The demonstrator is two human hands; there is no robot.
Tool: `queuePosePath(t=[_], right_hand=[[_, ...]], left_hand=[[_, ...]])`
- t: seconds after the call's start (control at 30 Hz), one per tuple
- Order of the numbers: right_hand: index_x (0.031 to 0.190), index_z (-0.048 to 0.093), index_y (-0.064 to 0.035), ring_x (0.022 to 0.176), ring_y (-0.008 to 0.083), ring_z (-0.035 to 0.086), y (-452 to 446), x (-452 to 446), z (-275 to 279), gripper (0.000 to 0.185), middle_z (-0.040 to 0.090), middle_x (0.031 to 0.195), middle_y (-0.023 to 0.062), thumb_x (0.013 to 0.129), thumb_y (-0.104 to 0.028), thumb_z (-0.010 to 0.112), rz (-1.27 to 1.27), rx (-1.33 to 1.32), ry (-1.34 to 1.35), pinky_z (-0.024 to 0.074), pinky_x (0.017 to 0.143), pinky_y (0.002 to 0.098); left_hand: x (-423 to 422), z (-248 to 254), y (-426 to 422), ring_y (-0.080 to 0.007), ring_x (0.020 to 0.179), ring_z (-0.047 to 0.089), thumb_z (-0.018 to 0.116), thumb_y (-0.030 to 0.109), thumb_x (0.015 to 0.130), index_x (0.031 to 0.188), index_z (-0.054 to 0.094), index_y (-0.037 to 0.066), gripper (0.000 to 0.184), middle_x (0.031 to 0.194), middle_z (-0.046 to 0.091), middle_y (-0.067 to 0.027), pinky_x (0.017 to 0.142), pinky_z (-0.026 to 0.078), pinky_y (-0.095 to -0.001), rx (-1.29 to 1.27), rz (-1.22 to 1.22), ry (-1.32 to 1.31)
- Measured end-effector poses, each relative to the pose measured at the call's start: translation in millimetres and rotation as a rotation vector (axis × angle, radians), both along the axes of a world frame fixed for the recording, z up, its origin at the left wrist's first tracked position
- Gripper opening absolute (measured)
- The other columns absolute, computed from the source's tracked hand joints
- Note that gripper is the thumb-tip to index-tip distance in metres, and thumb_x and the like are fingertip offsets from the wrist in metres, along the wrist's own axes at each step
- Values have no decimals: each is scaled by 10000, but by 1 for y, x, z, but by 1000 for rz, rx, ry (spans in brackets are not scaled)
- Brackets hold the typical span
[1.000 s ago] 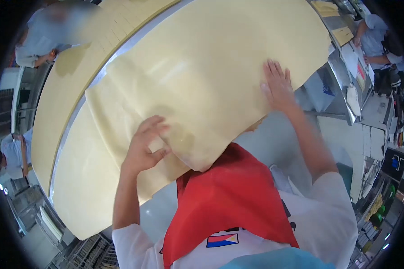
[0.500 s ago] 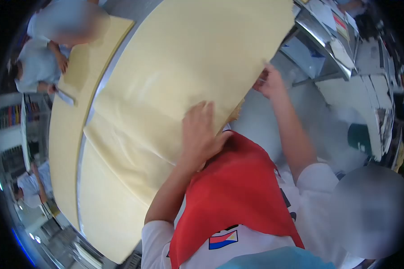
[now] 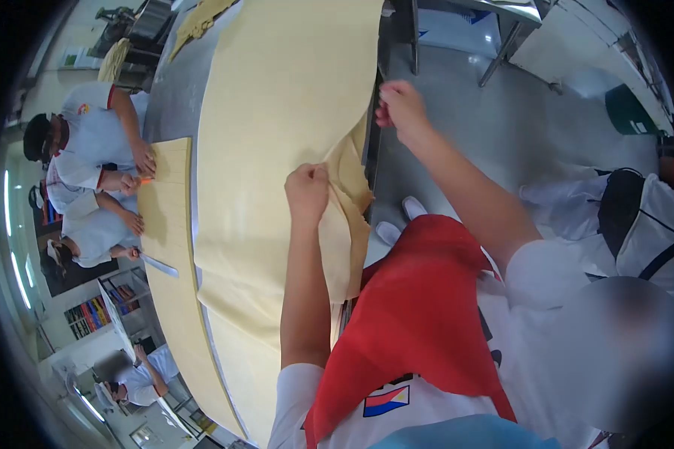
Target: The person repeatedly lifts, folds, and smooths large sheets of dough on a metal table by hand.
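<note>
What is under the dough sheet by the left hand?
A ragged-edged lower layer shows beneath the edge of the dough sheet near the left hand. Farther in, the sheet covers whatever lies there, so that cannot be seen.

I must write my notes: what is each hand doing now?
Left hand: closed, pinching the dough sheet.
Right hand: curled closed beside the sheet; whether it holds anything cannot be told.

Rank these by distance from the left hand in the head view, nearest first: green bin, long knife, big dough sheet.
From the left hand:
1. Big dough sheet: directly at the fingers.
2. Long knife: left, in a co-worker's hand.
3. Green bin: far right, on the floor.
</note>
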State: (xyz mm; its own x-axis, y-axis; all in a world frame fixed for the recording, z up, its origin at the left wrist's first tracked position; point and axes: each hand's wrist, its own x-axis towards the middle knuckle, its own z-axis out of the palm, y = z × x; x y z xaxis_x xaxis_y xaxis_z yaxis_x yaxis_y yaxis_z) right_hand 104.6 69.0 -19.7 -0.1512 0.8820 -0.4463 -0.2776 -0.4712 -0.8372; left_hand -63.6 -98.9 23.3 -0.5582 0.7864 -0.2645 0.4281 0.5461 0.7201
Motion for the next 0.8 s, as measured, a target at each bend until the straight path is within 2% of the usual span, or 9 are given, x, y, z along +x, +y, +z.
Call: queuePosePath(t=[0.03,0.1,0.23,0.37,0.43,0.53,0.63,0.73,0.8], right_hand=[[1022,596,-19,610,176,618,-13,13,-13,133,615,815,81,928,-98,546,-16,-114,4,563,527,339],[1100,586,2,700,198,648,-49,29,-27,198,634,896,101,928,-94,565,164,-203,126,583,602,353],[1262,539,35,899,239,672,-93,22,-24,370,629,1074,152,919,-90,600,312,-8,238,584,723,355],[1264,540,33,826,208,667,-82,15,-4,384,643,1021,123,914,-102,621,296,-131,278,568,719,331],[1254,569,43,758,186,662,-77,19,7,427,667,962,109,879,-137,663,610,84,-154,548,686,296],[1017,706,21,740,216,692,-79,11,26,308,700,806,141,790,-188,693,624,170,-308,549,680,333],[1003,712,-16,799,303,698,-80,5,19,320,717,880,173,766,-230,706,541,478,-418,541,734,405],[929,688,4,813,320,688,-92,2,25,276,704,895,198,761,-215,697,462,521,-322,524,733,418],[1109,640,50,876,234,683,-105,4,42,337,707,979,157,812,-110,658,580,444,-221,518,766,353]], left_hand=[[-6,0,-3,-224,693,641,630,182,922,843,675,2,201,706,639,-99,643,504,-374,-3,-1,6],[-12,0,-7,-131,665,563,618,154,939,817,657,6,196,721,628,-41,610,449,-298,96,160,-487],[-1,17,-15,-84,643,487,622,137,945,814,639,14,180,729,597,2,616,405,-254,159,225,-586],[-2,7,-25,-75,649,457,621,141,953,831,635,34,163,735,594,9,640,391,-240,182,139,-575],[3,3,-30,-72,658,461,622,148,956,829,632,41,167,739,595,13,647,391,-236,206,112,-548],[2,2,-34,-68,657,447,615,166,967,829,635,49,182,736,589,22,645,379,-231,224,73,-522],[5,5,-39,-109,812,611,620,119,957,906,641,55,84,881,674,-14,805,497,-316,174,31,-503],[37,19,-36,-170,863,650,714,114,875,983,622,17,172,915,694,-59,798,522,-362,107,-89,-319],[69,32,-28,-313,923,677,806,194,751,1161,567,-9,516,928,704,-131,808,534,-408,170,-243,270]])
